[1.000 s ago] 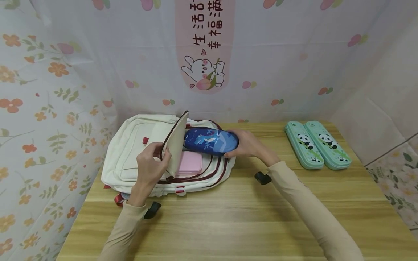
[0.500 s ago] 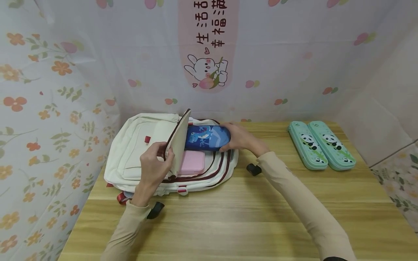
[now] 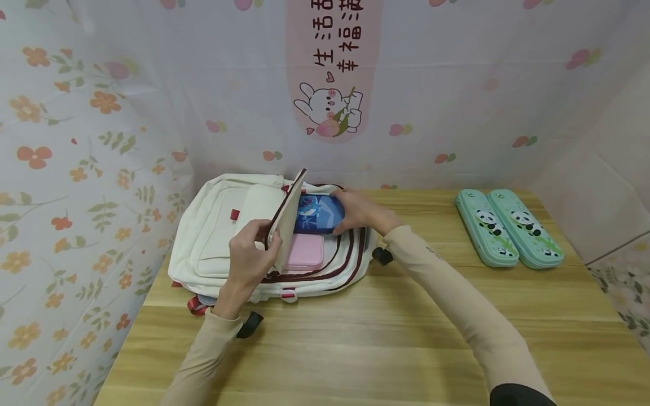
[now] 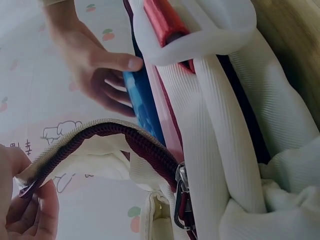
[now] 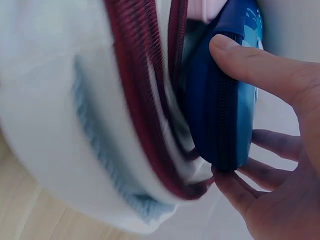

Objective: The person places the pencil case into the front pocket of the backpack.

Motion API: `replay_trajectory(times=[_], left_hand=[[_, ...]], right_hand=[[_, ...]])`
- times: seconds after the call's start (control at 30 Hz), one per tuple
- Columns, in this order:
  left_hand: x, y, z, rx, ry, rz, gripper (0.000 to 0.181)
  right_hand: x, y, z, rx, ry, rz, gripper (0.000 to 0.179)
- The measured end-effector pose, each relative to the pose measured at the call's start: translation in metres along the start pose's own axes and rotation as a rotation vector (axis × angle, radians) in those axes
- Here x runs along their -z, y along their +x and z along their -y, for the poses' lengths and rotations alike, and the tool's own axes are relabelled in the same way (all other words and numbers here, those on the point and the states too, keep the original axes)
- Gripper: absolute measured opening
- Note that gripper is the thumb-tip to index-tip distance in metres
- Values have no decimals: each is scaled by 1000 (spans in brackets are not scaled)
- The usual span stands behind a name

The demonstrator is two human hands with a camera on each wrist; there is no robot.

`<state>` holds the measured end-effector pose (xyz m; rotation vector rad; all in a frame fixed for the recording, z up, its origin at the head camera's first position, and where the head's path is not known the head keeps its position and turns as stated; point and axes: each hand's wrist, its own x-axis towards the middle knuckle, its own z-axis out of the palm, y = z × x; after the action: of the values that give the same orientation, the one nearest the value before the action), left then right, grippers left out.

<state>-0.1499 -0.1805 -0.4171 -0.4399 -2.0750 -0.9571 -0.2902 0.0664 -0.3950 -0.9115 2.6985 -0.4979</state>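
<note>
A cream backpack point(image 3: 208, 237) with dark red zips lies on the table, its front flap point(image 3: 287, 228) lifted. My left hand point(image 3: 252, 256) pinches the flap's zipped edge, also visible in the left wrist view. In the right wrist view, my right hand point(image 5: 280, 165) grips the end of a blue pencil case point(image 5: 220, 115) between thumb and fingers. The case, printed with a dinosaur, lies partly inside the opened compartment, its far end hidden behind the flap. Beside it in the compartment is a pink flat case point(image 3: 306, 251), partly covered by the flap.
Two mint green panda pencil cases point(image 3: 487, 228) point(image 3: 526, 228) lie side by side at the right of the wooden table point(image 3: 386, 344). A cloth point(image 3: 431, 73) with printed fruit hangs behind the table, and a flowered one point(image 3: 76, 225) hangs at left.
My right hand has moved left, sliding the blue pencil case further into the backpack behind the flap. The left hand keeps the flap raised. The head view has shifted slightly.
</note>
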Motion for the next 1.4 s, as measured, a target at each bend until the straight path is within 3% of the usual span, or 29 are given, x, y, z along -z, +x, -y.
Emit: replay_trajectory(times=[0.33,0.73,1.4], left_hand=[[2,-1,0,-12,-5,-10,14],[1,2,0,-16,6,11,14],[-2,-3,2,8,3,-10,13]], right_hand=[[-7,22,12,12,-28,13,101],[-18,39,22,-29,-41,39,103],[-20,25,15,-67,-39,96,101]])
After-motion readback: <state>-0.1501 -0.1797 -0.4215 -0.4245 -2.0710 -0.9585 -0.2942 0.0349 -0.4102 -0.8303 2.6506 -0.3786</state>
